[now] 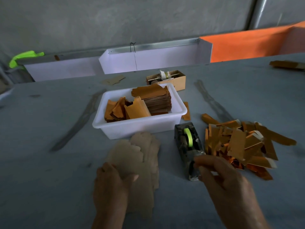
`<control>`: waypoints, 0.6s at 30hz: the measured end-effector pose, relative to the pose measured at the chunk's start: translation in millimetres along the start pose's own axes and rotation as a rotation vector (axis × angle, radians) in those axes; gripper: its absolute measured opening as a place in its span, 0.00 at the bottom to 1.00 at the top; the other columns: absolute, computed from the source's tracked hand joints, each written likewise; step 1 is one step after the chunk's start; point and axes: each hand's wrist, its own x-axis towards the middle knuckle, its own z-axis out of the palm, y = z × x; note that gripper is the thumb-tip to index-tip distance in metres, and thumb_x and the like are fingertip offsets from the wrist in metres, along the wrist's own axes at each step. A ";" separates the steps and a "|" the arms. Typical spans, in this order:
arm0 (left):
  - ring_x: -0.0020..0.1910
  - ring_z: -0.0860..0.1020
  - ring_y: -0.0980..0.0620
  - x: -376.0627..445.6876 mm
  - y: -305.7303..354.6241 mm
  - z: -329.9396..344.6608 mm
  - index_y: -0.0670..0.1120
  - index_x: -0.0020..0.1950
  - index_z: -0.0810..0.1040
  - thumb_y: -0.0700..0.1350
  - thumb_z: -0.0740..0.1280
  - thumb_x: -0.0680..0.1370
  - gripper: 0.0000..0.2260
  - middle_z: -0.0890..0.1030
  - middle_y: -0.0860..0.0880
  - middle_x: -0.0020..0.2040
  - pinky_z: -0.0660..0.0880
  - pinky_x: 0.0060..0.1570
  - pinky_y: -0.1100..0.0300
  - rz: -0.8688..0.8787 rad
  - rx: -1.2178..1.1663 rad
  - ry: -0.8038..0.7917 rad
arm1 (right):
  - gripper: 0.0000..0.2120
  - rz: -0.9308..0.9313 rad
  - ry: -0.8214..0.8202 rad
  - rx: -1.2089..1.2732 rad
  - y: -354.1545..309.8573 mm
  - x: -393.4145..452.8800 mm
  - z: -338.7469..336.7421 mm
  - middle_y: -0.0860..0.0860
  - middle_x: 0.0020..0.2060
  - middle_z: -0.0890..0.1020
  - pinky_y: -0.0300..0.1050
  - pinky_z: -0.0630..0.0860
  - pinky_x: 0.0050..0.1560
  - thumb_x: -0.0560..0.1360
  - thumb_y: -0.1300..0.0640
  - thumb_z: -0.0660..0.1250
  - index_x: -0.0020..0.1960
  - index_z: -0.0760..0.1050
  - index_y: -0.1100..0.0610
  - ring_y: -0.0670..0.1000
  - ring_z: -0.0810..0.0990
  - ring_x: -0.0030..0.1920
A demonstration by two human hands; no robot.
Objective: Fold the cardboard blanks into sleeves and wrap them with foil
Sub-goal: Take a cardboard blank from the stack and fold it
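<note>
A loose stack of pale cardboard blanks (142, 154) lies on the grey table in front of me. My left hand (112, 184) rests on the near end of the stack, with the thumb pressed on the top blank. My right hand (219, 176) hovers at the cutter end of a dark tape dispenser (188, 142) with a green roll. Its fingers are curled at the blade, and motion blur hides whether they pinch tape. A heap of gold foil-wrapped sleeves (237, 146) lies to the right of the dispenser.
A white plastic tub (140, 128) behind the blanks holds stacked gold foil pieces (155, 100). Behind the tub stands a small cardboard box (166, 80) with spools. White bins (148, 60) and an orange sheet (247, 45) line the table's far edge.
</note>
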 end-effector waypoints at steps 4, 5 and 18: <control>0.57 0.77 0.44 -1.1 3.7 -1.5 0.44 0.55 0.74 0.53 0.72 0.72 0.19 0.81 0.43 0.55 0.71 0.52 0.54 0.027 -0.027 -0.039 | 0.13 -0.018 -0.083 -0.022 -2.2 -6.0 9.7 0.41 0.42 0.80 0.27 0.74 0.41 0.72 0.65 0.68 0.45 0.79 0.47 0.41 0.80 0.42; 0.57 0.77 0.44 -4.3 4.4 -1.3 0.46 0.55 0.74 0.56 0.70 0.73 0.18 0.79 0.45 0.56 0.71 0.53 0.55 0.044 0.035 -0.034 | 0.12 -0.014 -0.106 -0.022 -2.4 -6.7 10.7 0.41 0.42 0.80 0.26 0.73 0.41 0.73 0.65 0.68 0.45 0.78 0.46 0.40 0.80 0.42; 0.63 0.73 0.43 -20.9 7.4 -7.9 0.43 0.66 0.60 0.53 0.72 0.72 0.30 0.71 0.42 0.63 0.71 0.54 0.54 0.085 0.119 -0.008 | 0.15 0.152 -0.305 0.004 11.5 -16.0 30.6 0.41 0.39 0.81 0.32 0.77 0.45 0.73 0.60 0.68 0.41 0.74 0.38 0.33 0.78 0.44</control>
